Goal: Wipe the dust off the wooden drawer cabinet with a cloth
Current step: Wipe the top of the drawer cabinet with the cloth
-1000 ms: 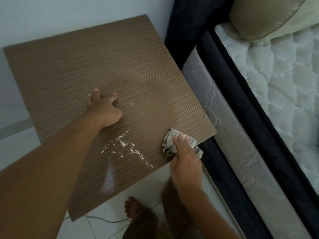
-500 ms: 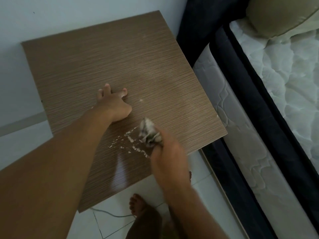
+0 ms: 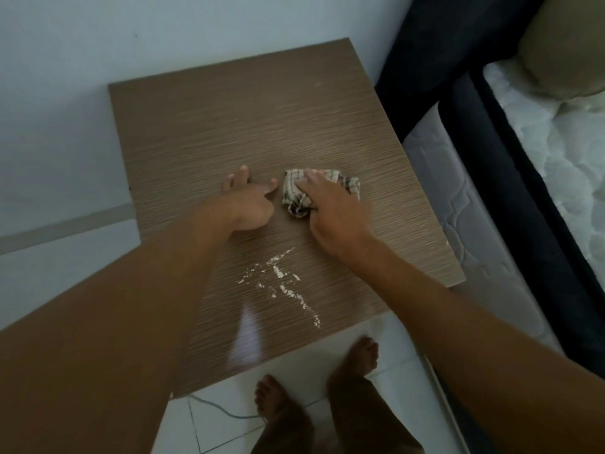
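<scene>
The wooden drawer cabinet (image 3: 248, 126) shows its brown grained top from above, standing against the white wall. White dust crumbs (image 3: 281, 283) lie in streaks near its front edge. My right hand (image 3: 334, 211) presses a crumpled checked cloth (image 3: 294, 194) onto the middle of the top, fingers spread over it. My left hand (image 3: 248, 204) rests flat on the wood just left of the cloth, holding nothing. The cloth sits beyond the crumbs, apart from them.
A bed with a dark frame (image 3: 523, 178) and a white quilted mattress (image 3: 556, 132) stands close against the cabinet's right side. A beige pillow (image 3: 566, 47) lies on it. My bare feet (image 3: 360, 355) stand on white floor tiles, with a thin cable (image 3: 216, 407) beside them.
My right hand has swept the cloth from the cabinet's front right corner, across the crumbs, up to the middle beside my left hand. The left hand stayed put.
</scene>
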Demonstrator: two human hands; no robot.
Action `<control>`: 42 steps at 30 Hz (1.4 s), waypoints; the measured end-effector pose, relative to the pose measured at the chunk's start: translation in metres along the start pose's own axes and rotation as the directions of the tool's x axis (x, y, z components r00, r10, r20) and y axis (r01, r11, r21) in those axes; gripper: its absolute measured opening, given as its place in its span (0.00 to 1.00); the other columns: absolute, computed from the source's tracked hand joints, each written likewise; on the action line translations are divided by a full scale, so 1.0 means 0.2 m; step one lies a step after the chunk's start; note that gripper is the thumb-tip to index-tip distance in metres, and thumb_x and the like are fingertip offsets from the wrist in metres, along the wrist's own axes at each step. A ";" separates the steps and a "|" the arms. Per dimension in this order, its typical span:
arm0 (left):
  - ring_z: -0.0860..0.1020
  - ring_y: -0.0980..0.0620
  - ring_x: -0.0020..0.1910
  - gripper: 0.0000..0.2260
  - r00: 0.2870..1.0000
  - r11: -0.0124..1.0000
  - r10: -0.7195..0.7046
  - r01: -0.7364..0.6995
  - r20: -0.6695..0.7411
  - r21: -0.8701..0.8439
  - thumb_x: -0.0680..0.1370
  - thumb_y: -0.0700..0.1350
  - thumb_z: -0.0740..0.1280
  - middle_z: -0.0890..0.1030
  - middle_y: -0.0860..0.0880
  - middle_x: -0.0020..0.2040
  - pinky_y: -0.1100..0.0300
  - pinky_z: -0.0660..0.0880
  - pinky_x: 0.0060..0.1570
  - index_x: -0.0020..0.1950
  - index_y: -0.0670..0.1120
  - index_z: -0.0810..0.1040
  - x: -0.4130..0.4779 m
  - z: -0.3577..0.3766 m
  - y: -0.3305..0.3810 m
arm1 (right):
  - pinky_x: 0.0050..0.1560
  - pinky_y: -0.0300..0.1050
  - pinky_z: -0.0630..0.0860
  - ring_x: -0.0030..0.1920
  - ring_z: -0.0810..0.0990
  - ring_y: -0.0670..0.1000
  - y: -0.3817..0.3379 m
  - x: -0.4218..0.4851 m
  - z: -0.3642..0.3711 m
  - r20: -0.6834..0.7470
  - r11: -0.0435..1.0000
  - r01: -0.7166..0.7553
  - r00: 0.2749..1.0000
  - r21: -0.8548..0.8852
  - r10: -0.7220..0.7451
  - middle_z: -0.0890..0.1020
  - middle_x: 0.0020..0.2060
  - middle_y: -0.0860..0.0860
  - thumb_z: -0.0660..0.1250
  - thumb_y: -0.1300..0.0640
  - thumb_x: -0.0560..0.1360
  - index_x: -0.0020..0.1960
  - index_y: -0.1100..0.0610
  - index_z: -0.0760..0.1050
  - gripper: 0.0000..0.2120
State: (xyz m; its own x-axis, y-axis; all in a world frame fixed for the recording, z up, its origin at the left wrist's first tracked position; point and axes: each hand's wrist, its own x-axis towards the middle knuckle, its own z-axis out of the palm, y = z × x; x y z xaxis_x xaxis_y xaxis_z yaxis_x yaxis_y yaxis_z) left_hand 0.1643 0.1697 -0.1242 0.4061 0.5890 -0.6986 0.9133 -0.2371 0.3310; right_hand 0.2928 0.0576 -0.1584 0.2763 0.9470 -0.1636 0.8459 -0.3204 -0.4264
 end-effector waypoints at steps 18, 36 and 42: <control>0.60 0.49 0.76 0.21 0.958 0.953 0.069 -0.146 -0.279 -0.265 0.82 0.44 0.57 0.60 0.49 0.78 0.60 0.56 0.69 0.76 0.53 0.65 -0.11 0.05 -0.14 | 0.53 0.40 0.78 0.56 0.78 0.44 -0.08 -0.51 -0.05 -0.059 0.906 0.263 0.964 0.332 -0.259 0.80 0.61 0.46 0.57 0.59 0.70 0.64 0.49 0.73 0.24; 0.76 0.51 0.45 0.12 0.565 0.437 -0.777 0.168 -0.277 -0.884 0.79 0.45 0.66 0.83 0.46 0.53 0.67 0.70 0.36 0.59 0.41 0.82 -0.55 0.45 -0.58 | 0.76 0.53 0.49 0.77 0.56 0.52 -0.44 0.46 0.16 0.254 0.920 0.388 0.885 0.057 -0.390 0.63 0.76 0.51 0.56 0.66 0.76 0.74 0.53 0.65 0.27; 0.77 0.52 0.47 0.09 0.572 0.426 -0.778 0.176 -0.260 -0.887 0.78 0.44 0.69 0.83 0.46 0.52 0.62 0.74 0.48 0.55 0.42 0.84 -0.56 0.44 -0.61 | 0.77 0.52 0.45 0.77 0.55 0.50 -0.54 0.29 0.26 0.316 0.742 0.646 0.676 0.179 -0.665 0.64 0.75 0.51 0.57 0.71 0.72 0.72 0.55 0.68 0.29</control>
State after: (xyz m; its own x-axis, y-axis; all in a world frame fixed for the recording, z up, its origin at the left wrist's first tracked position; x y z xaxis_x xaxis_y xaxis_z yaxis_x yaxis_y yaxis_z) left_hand 0.0109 0.0650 -0.1425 -0.4854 0.7224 -0.4924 0.4350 0.6881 0.5807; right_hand 0.1930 0.1468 -0.1681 -0.5201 0.8472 -0.1080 0.7242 0.3705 -0.5817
